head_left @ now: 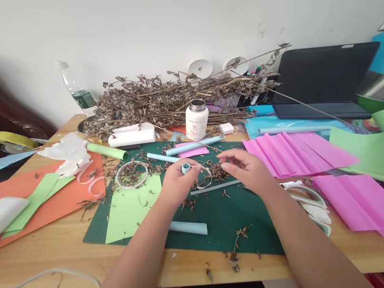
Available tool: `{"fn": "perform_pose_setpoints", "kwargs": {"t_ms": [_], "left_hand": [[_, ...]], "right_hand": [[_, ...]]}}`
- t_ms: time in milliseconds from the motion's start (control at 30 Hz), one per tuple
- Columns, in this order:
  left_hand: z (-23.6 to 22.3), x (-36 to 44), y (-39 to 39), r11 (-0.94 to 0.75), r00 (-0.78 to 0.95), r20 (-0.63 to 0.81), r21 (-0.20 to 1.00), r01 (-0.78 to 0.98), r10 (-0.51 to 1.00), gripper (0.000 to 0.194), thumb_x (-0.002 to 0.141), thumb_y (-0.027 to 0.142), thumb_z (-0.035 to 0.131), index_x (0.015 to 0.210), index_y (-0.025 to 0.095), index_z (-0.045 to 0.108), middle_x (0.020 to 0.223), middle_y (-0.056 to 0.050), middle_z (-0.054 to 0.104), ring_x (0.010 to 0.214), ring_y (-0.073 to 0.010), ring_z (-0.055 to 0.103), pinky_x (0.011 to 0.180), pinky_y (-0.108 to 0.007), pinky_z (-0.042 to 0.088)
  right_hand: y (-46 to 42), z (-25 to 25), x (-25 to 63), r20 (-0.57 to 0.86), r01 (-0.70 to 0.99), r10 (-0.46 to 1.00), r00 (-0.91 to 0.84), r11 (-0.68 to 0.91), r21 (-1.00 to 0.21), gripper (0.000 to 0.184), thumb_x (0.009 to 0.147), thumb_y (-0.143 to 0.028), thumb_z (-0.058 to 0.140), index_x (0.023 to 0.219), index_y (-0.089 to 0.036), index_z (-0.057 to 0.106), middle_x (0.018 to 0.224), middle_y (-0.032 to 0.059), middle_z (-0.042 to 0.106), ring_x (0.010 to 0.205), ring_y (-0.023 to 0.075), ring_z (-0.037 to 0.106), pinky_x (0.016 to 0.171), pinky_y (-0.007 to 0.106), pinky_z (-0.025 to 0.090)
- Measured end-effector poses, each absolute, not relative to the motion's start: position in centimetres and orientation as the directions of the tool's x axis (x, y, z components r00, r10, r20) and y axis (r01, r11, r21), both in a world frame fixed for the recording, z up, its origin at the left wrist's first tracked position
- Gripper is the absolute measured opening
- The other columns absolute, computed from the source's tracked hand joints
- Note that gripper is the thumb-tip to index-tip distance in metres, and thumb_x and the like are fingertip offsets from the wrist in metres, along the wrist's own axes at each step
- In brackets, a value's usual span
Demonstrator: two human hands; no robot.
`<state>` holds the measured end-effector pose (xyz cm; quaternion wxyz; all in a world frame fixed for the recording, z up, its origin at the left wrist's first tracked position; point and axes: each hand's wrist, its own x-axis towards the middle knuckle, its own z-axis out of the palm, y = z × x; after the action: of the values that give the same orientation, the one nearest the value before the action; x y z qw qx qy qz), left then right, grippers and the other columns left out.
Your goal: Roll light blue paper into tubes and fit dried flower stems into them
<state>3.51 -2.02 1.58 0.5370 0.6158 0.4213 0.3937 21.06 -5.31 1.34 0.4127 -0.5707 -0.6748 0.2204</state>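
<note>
My left hand (178, 182) is closed around a rolled blue paper tube (186, 167), whose round open end points up between thumb and fingers. To its right, my right hand (245, 168) has its thumb and fingers apart, with nothing visible between them. Crumbled dried leaves (218, 171) lie between the two hands, over a dark green cutting mat (225, 221). A thin grey strip (216, 187) crosses the mat just below the leaves. More blue paper rolls rest beyond my left hand, and another blue roll (189, 227) lies partly behind my left forearm.
A pile of dried stalks (156, 96) spans the back, behind an uncapped white bottle (197, 121). Pink crepe paper (370, 204), scissors (304, 194) and a dark tablet (320, 81) are on the right. Orange paper (61, 211) and a white ring (117, 178) are on the left.
</note>
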Motion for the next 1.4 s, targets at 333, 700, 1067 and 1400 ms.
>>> {"fn": "perform_pose_setpoints", "kwargs": {"t_ms": [333, 700, 1067, 1400], "left_hand": [[0.9, 3.9, -2.4, -0.129, 0.366, 0.076, 0.984, 0.123, 0.927, 0.017, 0.071, 0.031, 0.051, 0.067, 0.015, 0.052, 0.048, 0.005, 0.044, 0.045, -0.0071, 0.039, 0.047, -0.02, 0.034], [0.8, 4.8, -4.7, -0.537, 0.624, 0.337, 0.828, 0.159, 0.705, 0.019, 0.075, 0.029, 0.048, 0.069, 0.014, 0.058, 0.06, 0.0, 0.055, 0.054, -0.0078, 0.046, 0.052, -0.018, 0.036], [-0.3, 5.8, -5.4, -0.498, 0.674, 0.291, 0.857, 0.132, 0.679, 0.013, 0.07, 0.02, 0.049, 0.058, 0.013, 0.051, 0.053, 0.003, 0.045, 0.053, -0.0077, 0.041, 0.05, -0.018, 0.034], [0.0, 6.0, -5.4, -0.465, 0.652, 0.278, 0.876, 0.13, 0.705, 0.013, 0.07, 0.02, 0.049, 0.059, 0.013, 0.052, 0.054, 0.003, 0.045, 0.052, -0.007, 0.041, 0.05, -0.017, 0.033]], "right_hand": [[-5.8, 1.7, 20.1, 0.335, 0.514, 0.938, -0.087, 0.33, -0.791, 0.006, 0.075, -0.022, 0.05, 0.072, -0.02, 0.056, 0.072, 0.0009, 0.056, 0.065, 0.0128, 0.051, 0.056, 0.025, 0.041], [-7.5, 3.9, 20.6, 0.553, 0.485, 0.774, -0.307, 0.628, -0.609, 0.011, 0.078, -0.011, 0.044, 0.076, -0.021, 0.049, 0.083, 0.0022, 0.052, 0.083, 0.0134, 0.049, 0.072, 0.029, 0.042], [-9.1, 5.6, 20.0, 0.455, 0.677, 0.783, -0.424, 0.608, -0.415, 0.013, 0.07, -0.008, 0.048, 0.063, -0.018, 0.052, 0.081, 0.0026, 0.053, 0.08, 0.0143, 0.048, 0.071, 0.029, 0.04], [-8.9, 5.4, 20.5, 0.454, 0.714, 0.777, -0.436, 0.606, -0.351, 0.012, 0.07, -0.011, 0.048, 0.064, -0.021, 0.053, 0.083, 0.0036, 0.054, 0.082, 0.0169, 0.049, 0.071, 0.032, 0.041]]}}
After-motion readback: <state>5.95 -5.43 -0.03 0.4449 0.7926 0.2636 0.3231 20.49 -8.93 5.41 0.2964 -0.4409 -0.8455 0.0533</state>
